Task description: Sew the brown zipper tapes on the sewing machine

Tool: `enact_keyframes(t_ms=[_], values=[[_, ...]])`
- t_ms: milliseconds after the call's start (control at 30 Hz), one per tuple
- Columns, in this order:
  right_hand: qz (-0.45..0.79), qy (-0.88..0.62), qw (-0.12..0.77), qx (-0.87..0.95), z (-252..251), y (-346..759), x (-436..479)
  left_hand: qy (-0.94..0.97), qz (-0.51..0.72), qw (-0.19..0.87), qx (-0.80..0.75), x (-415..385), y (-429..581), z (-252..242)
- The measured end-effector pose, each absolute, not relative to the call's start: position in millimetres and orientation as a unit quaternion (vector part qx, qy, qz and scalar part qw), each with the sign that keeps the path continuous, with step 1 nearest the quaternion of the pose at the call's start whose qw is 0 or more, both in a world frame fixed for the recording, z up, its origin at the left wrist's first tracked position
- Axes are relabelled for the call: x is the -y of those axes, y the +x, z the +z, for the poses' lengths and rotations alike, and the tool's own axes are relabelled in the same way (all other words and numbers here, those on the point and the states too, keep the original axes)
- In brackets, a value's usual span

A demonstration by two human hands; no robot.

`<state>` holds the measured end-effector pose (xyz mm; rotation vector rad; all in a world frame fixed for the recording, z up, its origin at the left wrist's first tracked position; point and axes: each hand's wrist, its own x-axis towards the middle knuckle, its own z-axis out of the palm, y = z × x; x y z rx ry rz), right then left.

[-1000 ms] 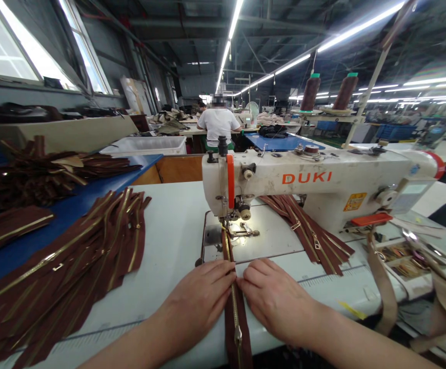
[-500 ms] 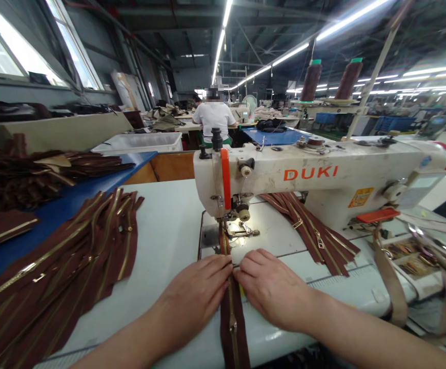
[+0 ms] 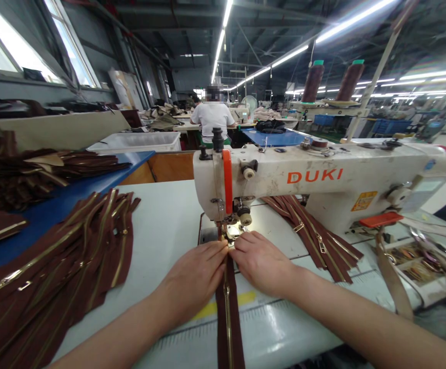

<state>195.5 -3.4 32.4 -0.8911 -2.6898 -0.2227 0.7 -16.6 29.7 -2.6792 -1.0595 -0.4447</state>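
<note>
A brown zipper (image 3: pixel 228 318) with gold teeth runs from the front edge of the machine bed up to the presser foot of the white sewing machine (image 3: pixel 269 171). My left hand (image 3: pixel 198 266) pinches the zipper's left edge just in front of the foot. On the opposite edge, my right hand (image 3: pixel 259 261) grips it with bent fingers, the fingertips of both hands nearly meeting. The zipper's gold slider (image 3: pixel 227 291) lies just below the hands. Beneath my fingers, the tape and part of the needle plate are hidden.
Many brown zippers (image 3: pixel 73 251) lie fanned out at the left, and several more zippers (image 3: pixel 315 236) sit behind the needle under the machine arm. A small parts tray (image 3: pixel 419 264) stands at the right. Further back, a person in a white shirt (image 3: pixel 212 120) sits facing away.
Both hands have moved forward, closer to the presser foot, carrying the zipper along. The slider has shifted up towards the machine, and a yellow strip on the bed now shows.
</note>
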Motion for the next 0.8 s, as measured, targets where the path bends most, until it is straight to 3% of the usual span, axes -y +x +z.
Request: enact_keyframes(t_ms=[800], values=[[-0.019, -0.414, 0.231, 0.88, 27.7, 198.2, -1.1, -0.902, -0.194, 0.1, 0.374, 21.0, 1.7, 31.0]])
